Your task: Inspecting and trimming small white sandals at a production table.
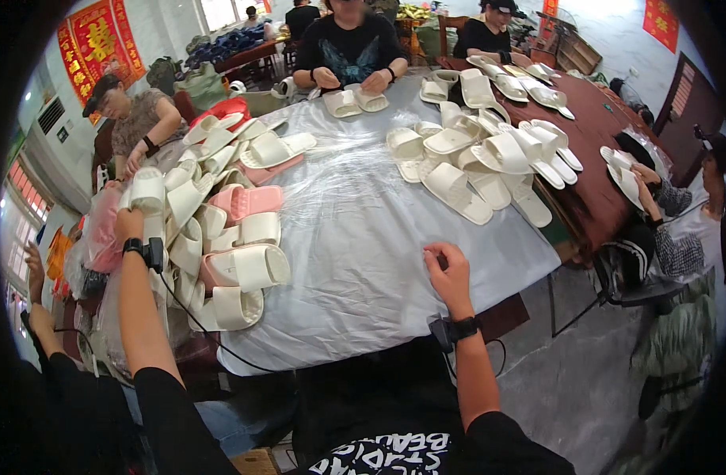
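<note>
At the left, my left hand (129, 225) is closed on a white slide slipper (147, 192) at the outer edge of a heap of slippers. Its fingers are partly hidden behind the slipper. My right hand (448, 273) is held over the grey plastic sheet (355, 269) at the right front of the table, fingers loosely curled and thumb apart, with nothing visible in them. Beside my left forearm, white slippers (244, 267) lie overlapping, with a pink slipper (248, 203) among them.
Another pile of white slippers (497, 154) covers the table's right side. Clear plastic film (323, 166) lies mid-table. Across from me a person (351, 55) handles a slipper pair (355, 101); other people work at left and right. A black cable (196, 321) runs from my left wrist.
</note>
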A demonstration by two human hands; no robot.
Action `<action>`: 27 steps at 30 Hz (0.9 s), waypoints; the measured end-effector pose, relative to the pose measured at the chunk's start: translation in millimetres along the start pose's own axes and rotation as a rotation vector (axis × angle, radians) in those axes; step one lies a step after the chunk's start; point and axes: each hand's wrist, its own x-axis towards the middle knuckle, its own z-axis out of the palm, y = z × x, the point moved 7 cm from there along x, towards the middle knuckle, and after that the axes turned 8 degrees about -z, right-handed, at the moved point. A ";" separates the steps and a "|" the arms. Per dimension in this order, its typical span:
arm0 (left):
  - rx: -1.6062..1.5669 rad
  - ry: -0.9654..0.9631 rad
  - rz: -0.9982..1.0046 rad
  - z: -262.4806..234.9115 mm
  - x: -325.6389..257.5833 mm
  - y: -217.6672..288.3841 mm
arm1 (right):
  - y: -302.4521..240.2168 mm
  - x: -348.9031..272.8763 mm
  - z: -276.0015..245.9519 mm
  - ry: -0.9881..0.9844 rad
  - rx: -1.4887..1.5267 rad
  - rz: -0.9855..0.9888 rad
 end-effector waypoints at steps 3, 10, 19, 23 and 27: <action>0.022 -0.225 -0.040 45.3 10.1 -25.3 | -2.6 0.2 0.8 -0.023 -0.028 0.022; -0.108 -0.199 0.068 62.0 14.1 -31.7 | -1.6 1.3 2.5 -0.043 -0.029 0.018; -0.738 -0.162 0.492 -128.9 -179.7 167.6 | -10.4 3.2 1.5 -0.058 -0.088 -0.008; -1.050 -0.192 1.064 -265.6 -370.0 204.0 | -11.0 2.7 2.5 -0.062 -0.081 -0.056; -1.288 -0.392 1.297 -329.1 -466.2 212.4 | -3.7 -0.4 5.1 -0.082 -0.115 -0.056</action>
